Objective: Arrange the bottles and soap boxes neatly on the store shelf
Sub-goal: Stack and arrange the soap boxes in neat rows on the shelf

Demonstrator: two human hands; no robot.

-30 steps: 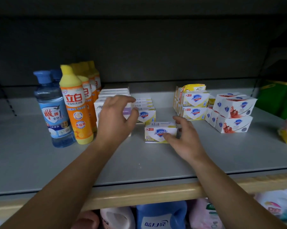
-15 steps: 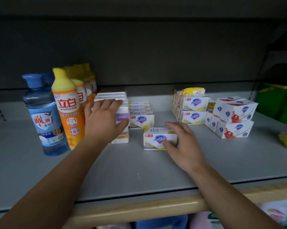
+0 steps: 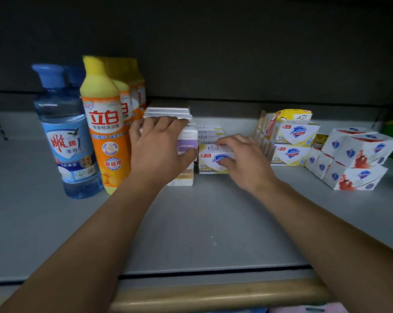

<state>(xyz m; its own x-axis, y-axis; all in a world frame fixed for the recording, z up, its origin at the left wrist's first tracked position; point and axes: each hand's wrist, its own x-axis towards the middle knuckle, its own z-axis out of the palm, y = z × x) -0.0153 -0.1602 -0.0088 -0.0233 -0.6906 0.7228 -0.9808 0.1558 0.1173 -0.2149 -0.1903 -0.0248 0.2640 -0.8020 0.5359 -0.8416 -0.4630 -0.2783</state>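
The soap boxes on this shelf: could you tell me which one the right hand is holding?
The right hand holds the yellow-and-white soap box beside the white-and-purple box stack; the others are untouched.

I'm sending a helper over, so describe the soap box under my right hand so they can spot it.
On the grey shelf, find the orange bottles at left. Just right, past white-and-purple boxes, a yellow-and-white box leads its row, the only one under the right hand.

Dim light, dark shelf back, soft motion blur, wide-angle edge warp
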